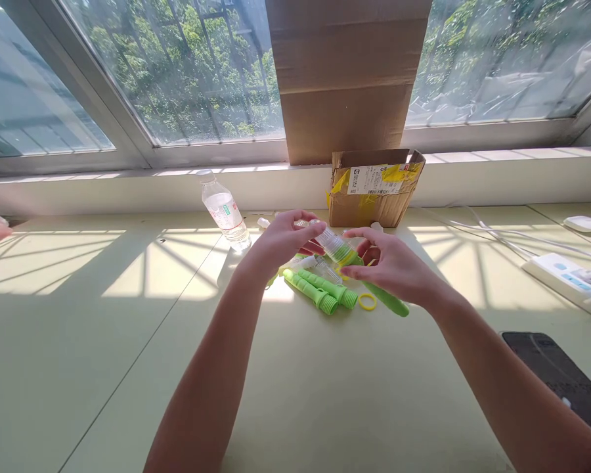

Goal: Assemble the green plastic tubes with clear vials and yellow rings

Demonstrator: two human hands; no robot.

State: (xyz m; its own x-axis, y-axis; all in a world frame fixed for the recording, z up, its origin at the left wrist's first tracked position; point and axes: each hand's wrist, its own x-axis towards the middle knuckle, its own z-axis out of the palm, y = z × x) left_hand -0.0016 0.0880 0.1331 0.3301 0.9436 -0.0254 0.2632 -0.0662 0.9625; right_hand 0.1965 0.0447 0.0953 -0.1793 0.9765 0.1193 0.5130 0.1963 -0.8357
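Both of my hands are on one tilted piece above the table: a green handle (pixel 388 301) joined to a clear ribbed plastic tube (pixel 329 242). At the tube's upper end, my left hand (pixel 291 238) grips with thumb and fingers. My right hand (pixel 391 261) is closed round the green part near the joint, and the handle sticks out below it. Beneath the hands lie two green threaded handles (pixel 320 289), side by side. A yellow ring (pixel 367 301) rests just right of them. Another clear plastic piece (pixel 328 269) is partly hidden behind the held tube.
A water bottle (pixel 225 213) stands back left. Behind the hands is an open cardboard box (pixel 372 197), with a cardboard sheet (pixel 349 79) against the window. On the right are a power strip (pixel 566 279), white cables, a small white case (pixel 584 225) and a dark phone (pixel 556 374).
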